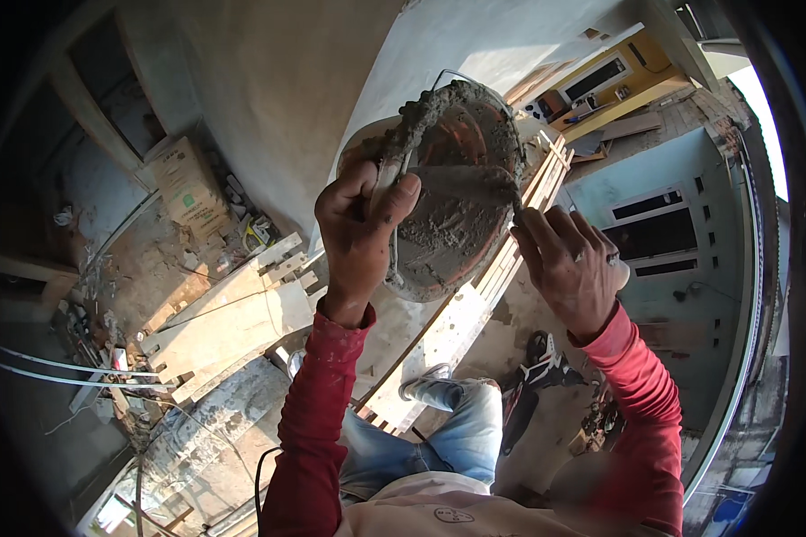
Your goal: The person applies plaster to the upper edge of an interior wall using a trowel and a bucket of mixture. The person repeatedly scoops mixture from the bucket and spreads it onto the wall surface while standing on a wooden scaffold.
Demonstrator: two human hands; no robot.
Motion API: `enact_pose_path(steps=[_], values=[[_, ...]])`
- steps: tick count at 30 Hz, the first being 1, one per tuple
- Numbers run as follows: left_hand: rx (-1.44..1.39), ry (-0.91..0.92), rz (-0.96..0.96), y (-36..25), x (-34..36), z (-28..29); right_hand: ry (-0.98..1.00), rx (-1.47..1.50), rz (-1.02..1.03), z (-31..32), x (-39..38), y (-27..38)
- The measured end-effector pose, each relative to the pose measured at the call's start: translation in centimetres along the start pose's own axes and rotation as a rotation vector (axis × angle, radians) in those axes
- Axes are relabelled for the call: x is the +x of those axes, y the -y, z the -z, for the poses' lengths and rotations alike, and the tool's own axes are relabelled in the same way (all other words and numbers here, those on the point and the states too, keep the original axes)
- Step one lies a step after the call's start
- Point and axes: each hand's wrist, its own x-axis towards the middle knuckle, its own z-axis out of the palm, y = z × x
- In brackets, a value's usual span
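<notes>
A bucket (464,259) coated in wet grey cement mortar is held up and tilted in front of me, its orange inside wall showing through in places. My left hand (360,201) is closed on the pale grip of its wire handle, at the left side of the rim. My right hand (571,259) is wrapped round the handle of a trowel (470,183). The mortar-smeared blade reaches leftward across the bucket's mouth. A rounded pale handle end sticks out beside the little finger. Thick mortar (430,112) clings to the bucket's far rim.
Beneath me run wooden planks (457,336), with my feet by them. A motorbike (537,367) stands far below to the right. At left are a cardboard box (188,188), broken boards (233,327) and rubble. A plastered wall (287,89) rises ahead.
</notes>
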Motion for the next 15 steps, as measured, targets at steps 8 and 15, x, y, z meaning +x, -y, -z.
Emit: enact_pose_path(steps=[8,15], values=[[0.353,0.219,-0.228,-0.2,0.1,-3.0,0.105,-0.091,0.08,-5.1,-1.7,-0.6],[0.27,0.266,-0.046,-0.4,0.1,-1.2,0.428,0.836,-0.228,-4.5,-2.0,2.9]])
